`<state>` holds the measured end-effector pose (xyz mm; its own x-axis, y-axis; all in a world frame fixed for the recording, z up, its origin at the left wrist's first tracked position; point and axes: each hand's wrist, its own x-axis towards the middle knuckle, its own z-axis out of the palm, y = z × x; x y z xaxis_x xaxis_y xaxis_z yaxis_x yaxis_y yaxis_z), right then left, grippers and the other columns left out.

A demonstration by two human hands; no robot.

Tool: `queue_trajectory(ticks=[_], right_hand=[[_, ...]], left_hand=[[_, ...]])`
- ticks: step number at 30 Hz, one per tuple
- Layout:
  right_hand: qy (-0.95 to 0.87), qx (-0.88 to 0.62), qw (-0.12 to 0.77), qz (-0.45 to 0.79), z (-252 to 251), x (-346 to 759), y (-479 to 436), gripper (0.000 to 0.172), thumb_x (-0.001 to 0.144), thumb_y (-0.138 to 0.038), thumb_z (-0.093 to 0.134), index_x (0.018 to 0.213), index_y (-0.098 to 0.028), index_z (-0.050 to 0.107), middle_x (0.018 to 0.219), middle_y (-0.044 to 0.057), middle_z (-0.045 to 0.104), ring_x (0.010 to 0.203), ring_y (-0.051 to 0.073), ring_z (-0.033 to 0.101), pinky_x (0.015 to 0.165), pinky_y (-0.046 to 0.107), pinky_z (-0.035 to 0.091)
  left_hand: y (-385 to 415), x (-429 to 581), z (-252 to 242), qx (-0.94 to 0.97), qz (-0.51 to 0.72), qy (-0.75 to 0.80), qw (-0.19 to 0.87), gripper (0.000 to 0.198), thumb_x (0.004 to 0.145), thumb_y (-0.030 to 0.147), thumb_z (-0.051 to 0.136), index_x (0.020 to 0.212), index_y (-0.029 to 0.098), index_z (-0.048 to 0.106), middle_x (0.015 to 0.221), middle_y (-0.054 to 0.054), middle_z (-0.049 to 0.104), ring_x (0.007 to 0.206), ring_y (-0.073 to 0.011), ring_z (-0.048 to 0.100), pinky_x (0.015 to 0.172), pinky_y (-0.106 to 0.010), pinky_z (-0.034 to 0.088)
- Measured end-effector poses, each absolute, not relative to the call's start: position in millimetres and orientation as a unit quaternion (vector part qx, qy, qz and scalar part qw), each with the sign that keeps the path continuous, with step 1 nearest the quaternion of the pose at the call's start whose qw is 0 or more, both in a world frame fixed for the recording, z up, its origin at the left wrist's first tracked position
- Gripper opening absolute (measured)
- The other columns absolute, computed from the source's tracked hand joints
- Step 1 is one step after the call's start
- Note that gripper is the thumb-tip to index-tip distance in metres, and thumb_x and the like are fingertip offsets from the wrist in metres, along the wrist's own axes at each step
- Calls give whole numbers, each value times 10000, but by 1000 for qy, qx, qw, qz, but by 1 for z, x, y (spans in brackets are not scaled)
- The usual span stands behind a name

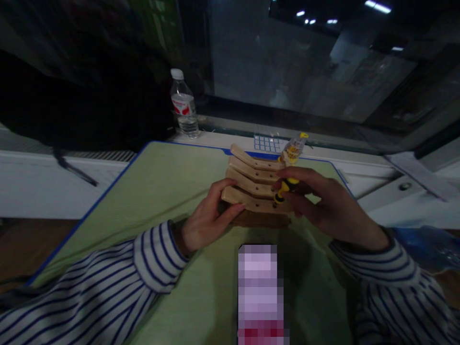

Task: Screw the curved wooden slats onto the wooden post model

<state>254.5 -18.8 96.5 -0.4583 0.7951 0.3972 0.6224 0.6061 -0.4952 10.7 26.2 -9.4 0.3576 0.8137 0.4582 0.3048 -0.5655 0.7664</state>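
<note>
A small wooden slatted rack point(251, 206), with several bent slats and dark screw holes, stands at the middle of the table. My left hand point(208, 218) grips the left end of its nearest slat between thumb and fingers. In my right hand point(319, 201) is a yellow and black screwdriver point(283, 190), pinched by the handle and tilted. Its lower end meets the right hole of the nearest slat; the tip itself is too small to make out.
A pale green table point(165, 187) with a blue edge carries a phone point(258, 292) with a blurred screen in front. A water bottle point(185, 105) stands on the windowsill at the back left. Behind the rack are a clear yellow-capped container point(296, 147) and a blue-gridded sheet point(266, 143).
</note>
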Motion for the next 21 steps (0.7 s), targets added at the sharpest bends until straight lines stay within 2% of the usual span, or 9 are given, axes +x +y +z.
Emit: queue_trajectory(ticks=[4, 10, 15, 21], right_hand=[[-853, -405, 317, 89, 93, 252, -16, 381, 913, -163, 555, 1287, -216, 511, 1251, 69, 646, 861, 105, 682, 680, 195, 541], [-859, -403, 311, 54, 96, 252, -17, 378, 914, -154, 562, 1283, -210, 507, 1258, 47, 649, 956, 98, 672, 753, 173, 532], [-855, -412, 314, 34, 92, 254, -17, 392, 900, -165, 590, 1275, -220, 491, 1209, 37, 664, 858, 88, 680, 705, 169, 528], [-845, -433, 313, 15, 90, 257, -15, 353, 897, -241, 601, 1235, -218, 501, 1099, 55, 667, 647, 95, 638, 580, 213, 507]], left_hand=[[27, 10, -11, 776, 445, 350, 279, 463, 902, 352, 582, 1302, 251, 373, 1236, -68, 563, 1142, -210, 556, 999, -380, 456], [28, 8, -15, 781, 447, 344, 269, 489, 899, 322, 592, 1325, 277, 356, 1244, -54, 551, 1145, -204, 554, 1003, -372, 455], [27, 9, -12, 783, 452, 341, 258, 469, 900, 308, 594, 1309, 271, 367, 1226, -47, 562, 1142, -193, 554, 999, -346, 454], [26, 9, -12, 784, 447, 339, 264, 454, 906, 310, 586, 1300, 264, 365, 1210, -44, 563, 1101, -184, 565, 957, -323, 462]])
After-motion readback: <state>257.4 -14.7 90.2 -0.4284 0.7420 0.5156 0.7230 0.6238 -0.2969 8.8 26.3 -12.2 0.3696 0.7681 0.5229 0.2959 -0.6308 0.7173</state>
